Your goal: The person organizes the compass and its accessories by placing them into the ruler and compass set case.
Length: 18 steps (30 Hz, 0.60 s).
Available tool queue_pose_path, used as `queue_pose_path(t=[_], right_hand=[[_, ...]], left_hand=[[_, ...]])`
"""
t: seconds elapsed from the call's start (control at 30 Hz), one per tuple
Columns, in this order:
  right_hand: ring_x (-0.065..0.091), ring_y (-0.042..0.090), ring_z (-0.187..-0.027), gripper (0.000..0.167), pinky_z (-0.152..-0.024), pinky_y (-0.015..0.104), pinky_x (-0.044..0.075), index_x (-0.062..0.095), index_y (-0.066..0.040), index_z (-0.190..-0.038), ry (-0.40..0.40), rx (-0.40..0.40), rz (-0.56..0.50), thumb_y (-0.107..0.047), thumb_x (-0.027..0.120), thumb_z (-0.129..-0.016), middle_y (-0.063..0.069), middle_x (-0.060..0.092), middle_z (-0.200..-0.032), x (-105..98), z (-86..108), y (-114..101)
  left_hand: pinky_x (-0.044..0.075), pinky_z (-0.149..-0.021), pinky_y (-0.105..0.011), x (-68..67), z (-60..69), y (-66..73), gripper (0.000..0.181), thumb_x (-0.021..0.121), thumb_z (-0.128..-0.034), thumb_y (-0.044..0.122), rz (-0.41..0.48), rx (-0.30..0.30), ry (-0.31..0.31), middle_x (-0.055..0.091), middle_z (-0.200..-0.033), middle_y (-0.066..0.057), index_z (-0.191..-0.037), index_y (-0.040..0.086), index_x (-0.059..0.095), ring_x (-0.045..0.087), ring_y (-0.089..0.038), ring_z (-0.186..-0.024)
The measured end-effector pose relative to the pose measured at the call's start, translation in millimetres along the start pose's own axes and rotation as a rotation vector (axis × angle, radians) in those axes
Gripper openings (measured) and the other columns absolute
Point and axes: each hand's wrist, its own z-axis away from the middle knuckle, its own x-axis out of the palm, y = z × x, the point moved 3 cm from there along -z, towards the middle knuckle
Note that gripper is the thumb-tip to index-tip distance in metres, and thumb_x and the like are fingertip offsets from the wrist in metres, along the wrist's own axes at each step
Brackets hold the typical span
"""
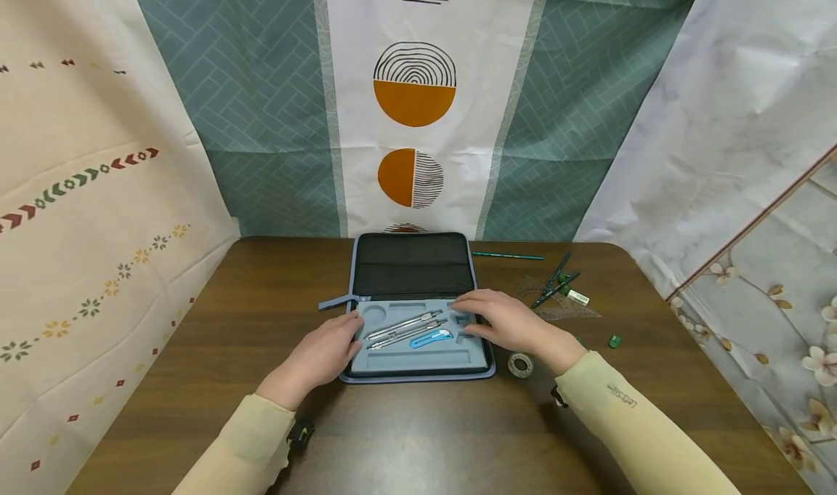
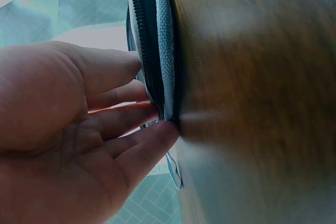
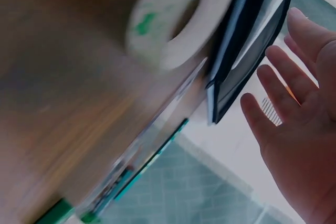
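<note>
An unzipped case (image 1: 413,264) lies on the table with its black lid folded back. Its light blue tray (image 1: 480,353) has shaped recesses. Two slim silver metal instruments (image 1: 404,324) and a small blue utility knife (image 1: 431,338) lie slantwise on the tray. My left hand (image 1: 320,353) touches the case's left edge, its fingertips against the zipper side (image 2: 165,40) in the left wrist view. Over the tray's right side is my right hand (image 1: 506,324), fingers spread and nothing held; it partly hides the recesses there.
Right of the case stand or lie a roll of tape (image 1: 520,355), a green pencil (image 1: 508,256), a clear set square (image 1: 582,310), dark compass-like tools (image 1: 554,286), a white eraser (image 1: 578,297) and a small green sharpener (image 1: 615,341). A strap (image 1: 335,302) sticks out left.
</note>
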Motion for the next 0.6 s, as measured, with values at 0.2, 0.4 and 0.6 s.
queue_pose_path(t=[0.2,0.4,0.6], right_hand=[[0.049,0.042,-0.153,0.054,-0.123,0.063,0.041,0.062,-0.004,-0.155,-0.011,0.039,-0.005,-0.022,0.077,-0.106,0.017,0.058,-0.161,-2.3,18.8,7.8],[0.046,0.043,-0.155,0.06,-0.125,0.064,0.037,0.058,-0.003,-0.159,-0.022,0.065,0.002,-0.025,0.076,-0.107,0.016,0.055,-0.164,-5.6,36.1,10.8],[0.048,0.042,-0.154,0.061,-0.125,0.064,0.037,0.057,-0.002,-0.159,-0.025,0.082,0.015,-0.028,0.075,-0.107,0.016,0.057,-0.163,-9.7,56.2,13.4]], left_hand=[[0.046,-0.12,-0.061,-0.6,-0.7,-0.1,0.047,0.069,-0.11,0.012,-0.001,-0.001,-0.009,0.052,-0.162,-0.03,-0.151,-0.009,0.06,0.052,-0.047,-0.148],[0.046,-0.119,-0.061,-0.5,-0.4,0.1,0.046,0.069,-0.1101,0.012,0.0,0.005,-0.005,0.052,-0.162,-0.03,-0.15,-0.009,0.06,0.053,-0.048,-0.148],[0.047,-0.118,-0.062,-0.5,-0.1,0.2,0.046,0.069,-0.1097,0.011,0.001,0.012,0.003,0.053,-0.161,-0.03,-0.15,-0.01,0.06,0.053,-0.048,-0.147]])
